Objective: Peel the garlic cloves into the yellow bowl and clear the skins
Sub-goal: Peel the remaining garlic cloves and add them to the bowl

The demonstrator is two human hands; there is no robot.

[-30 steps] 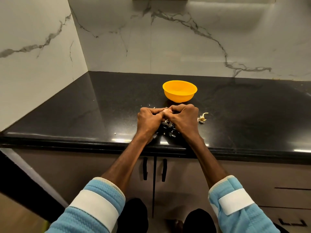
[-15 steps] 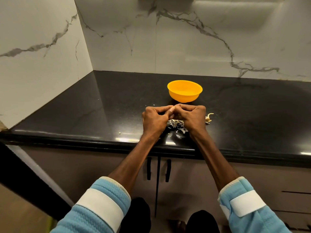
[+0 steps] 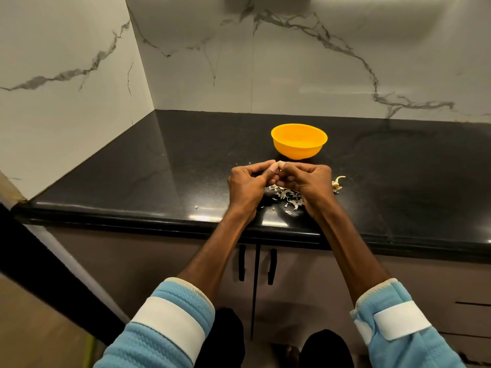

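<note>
**Mid-peel, one clove in hand, skins not yet cleared**

Head view: You are pinching a garlic clove (image 3: 280, 163) between both sets of fingertips, left hand (image 3: 248, 184) and right hand (image 3: 308, 181) curled round it, just in front of the yellow bowl (image 3: 299, 152). The bowl's contents are not showing from this angle, so the count of finished cloves is unclear. A pile of skins (image 3: 288, 199) is lying on the counter (image 3: 186, 168) under your hands and a stalk remnant (image 3: 338, 183) just to the right, so clearing is likely still ahead.

Against half a second ago: your hands are staying put, the pale clove tip is showing more, and the skins are lying unchanged.
</note>
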